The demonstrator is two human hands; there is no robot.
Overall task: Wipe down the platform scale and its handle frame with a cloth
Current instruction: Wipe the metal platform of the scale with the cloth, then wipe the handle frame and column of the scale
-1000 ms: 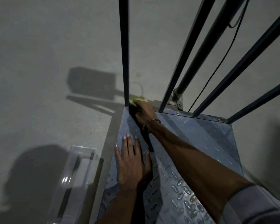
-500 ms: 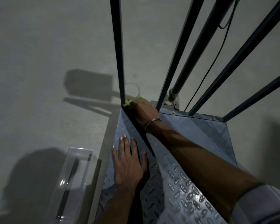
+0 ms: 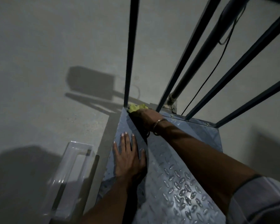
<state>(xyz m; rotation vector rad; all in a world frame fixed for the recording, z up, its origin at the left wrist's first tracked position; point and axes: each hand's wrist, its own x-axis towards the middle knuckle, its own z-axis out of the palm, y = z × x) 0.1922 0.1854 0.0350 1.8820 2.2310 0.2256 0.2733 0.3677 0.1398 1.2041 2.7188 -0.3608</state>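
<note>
Dim light, head view looking down. Grey diamond-tread steel platform of the scale (image 3: pixel 176 175) sits on a pale concrete floor (image 3: pixel 47 46). Dark blue metal bars of the handle frame (image 3: pixel 131 50) rise from the platform's far edge; a thicker dark pole (image 3: pixel 200 59) stands just behind them, with a thin black cable (image 3: pixel 205 81) hanging near it.

Right hand (image 3: pixel 145 118) reaches to the far left corner of the platform, at the foot of the leftmost bar, fingers curled over a crumpled yellow-green cloth (image 3: pixel 137 108) and pressing it down there. Only part of the cloth shows past the fingers. A thin metal bracelet (image 3: pixel 158 122) is on that wrist.

Left hand (image 3: pixel 128 157) lies flat on the platform near its left edge, fingers straight and slightly spread, holding nothing.

Clear plastic tray (image 3: pixel 71 172) on the floor just left of the platform.
</note>
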